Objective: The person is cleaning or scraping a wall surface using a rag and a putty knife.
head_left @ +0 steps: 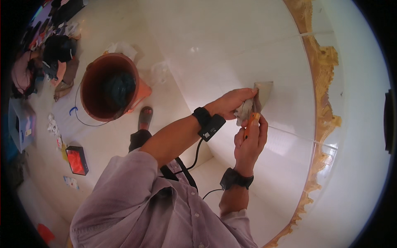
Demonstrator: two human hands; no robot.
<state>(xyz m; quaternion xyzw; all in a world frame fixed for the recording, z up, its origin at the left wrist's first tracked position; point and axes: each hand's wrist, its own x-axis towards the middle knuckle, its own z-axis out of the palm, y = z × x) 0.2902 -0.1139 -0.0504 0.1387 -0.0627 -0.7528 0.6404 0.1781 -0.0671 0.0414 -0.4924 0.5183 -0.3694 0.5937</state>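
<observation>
My right hand [254,133] grips the orange handle [255,119] of a putty knife in front of the white wall tiles. Its broad, flat blade [263,93] points away from me, up in the view. My left hand [231,100] holds a crumpled greyish-white cloth or wad [244,111] against the blade's near side, the thumb at the blade's edge. Both wrists wear black straps with small devices and cables. Along the top of the tiles runs an uneven band of yellow-brown adhesive [322,74].
A reddish-brown bucket [136,90] with dark contents stands on the floor to my left. Beyond it are people sitting [23,73], a clear plastic bin [20,124] and a black box with red lining [77,160]. My sandalled foot [145,116] is beside the bucket.
</observation>
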